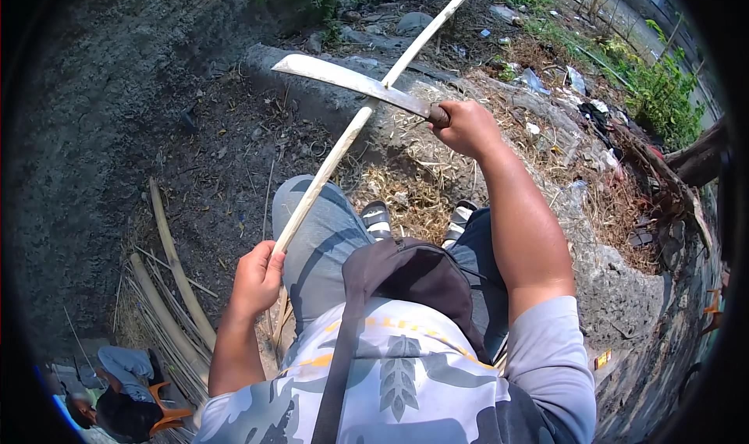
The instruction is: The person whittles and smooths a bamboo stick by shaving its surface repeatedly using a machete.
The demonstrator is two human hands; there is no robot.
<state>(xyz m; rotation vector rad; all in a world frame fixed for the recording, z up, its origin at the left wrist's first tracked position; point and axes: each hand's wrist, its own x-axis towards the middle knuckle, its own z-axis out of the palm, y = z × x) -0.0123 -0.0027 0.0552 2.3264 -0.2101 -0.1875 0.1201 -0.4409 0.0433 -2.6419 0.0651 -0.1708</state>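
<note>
A long, pale, peeled wooden stick (334, 157) slants from my lap up to the far right. My left hand (258, 277) is closed round its near end, beside my left knee. My right hand (466, 127) grips the dark handle of a machete (338, 75), whose broad curved blade points left. The blade lies across the stick's upper half and covers a short stretch of it. Whether the edge bites into the wood cannot be made out. The stick's far end (456, 4) sticks out beyond the blade.
Several long poles (178, 261) lie on the ground at my left. A rough concrete ledge (312, 85) runs ahead, with wood shavings (413, 210) round my sandals. Litter and dry stalks (581, 124) cover the right side. Another person (129, 381) sits at the lower left near an orange chair (168, 409).
</note>
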